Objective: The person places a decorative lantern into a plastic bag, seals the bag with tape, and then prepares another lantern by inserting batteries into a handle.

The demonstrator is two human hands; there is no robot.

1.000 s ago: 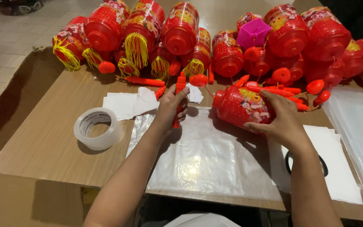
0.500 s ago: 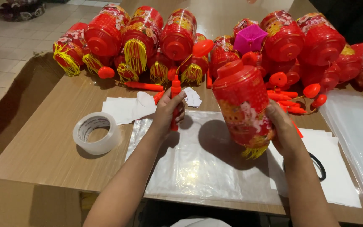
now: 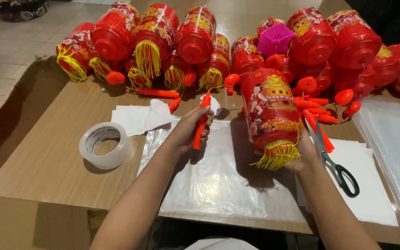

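Note:
My left hand (image 3: pixel 188 131) grips a slim orange-red plastic handle stick (image 3: pixel 200 121), held upright over a clear plastic bag (image 3: pixel 218 180) that lies flat on the table. My right hand (image 3: pixel 304 153) holds a red barrel-shaped lantern (image 3: pixel 269 110) from below and behind, upright, with its yellow tassel fringe (image 3: pixel 276 155) hanging at the bottom. A thin cord runs from the top of the stick toward the lantern.
Many more red lanterns (image 3: pixel 195 34) with yellow tassels are piled along the table's far edge, with one pink piece (image 3: pixel 275 39) among them. A roll of clear tape (image 3: pixel 106 144) sits at left, white paper sheets (image 3: pixel 137 118) nearby, and black-handled scissors (image 3: pixel 336 164) and loose orange sticks (image 3: pixel 318 111) at right.
My right hand has lifted the lantern from lying on its side to upright and moved it toward the middle. My left hand has raised the orange stick off the table.

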